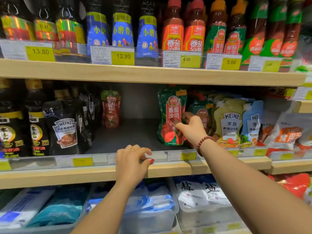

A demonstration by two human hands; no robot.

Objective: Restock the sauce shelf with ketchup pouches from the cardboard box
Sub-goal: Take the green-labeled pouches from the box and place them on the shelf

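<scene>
Fingers (175, 122) of the right hand (190, 127) rested against the face and right edge of an upright red-and-green soft plastic ketchup pouch (170, 115), lightly curled and only partly closed; whether they pinched the pouch or merely steadied it could not be told. The pouch stood on the dark grey middle shelf floor (133, 134), at the right end of a bare gap, just beside a second, similar pouch (201, 114) half hidden behind the hand. A third red pouch (110, 110) stood alone at the back left of the gap, well apart from the first. The left hand (133, 161) lay on the pale wooden shelf edge (168, 168), fingers loosely bent over the clear price rail (160, 156), holding no product. The cardboard box was not in view. Judged from its creased film and bulging base, the pouch was probably soft, moderately heavy with liquid and somewhat slippery, liable to slump or topple if pushed high on its body. A hold across the stiffer upper seam near the spout, or a flat grip on both sides of the lower body, appeared soundest for sliding it into line. The gap suggested restocking was far from complete.
</scene>
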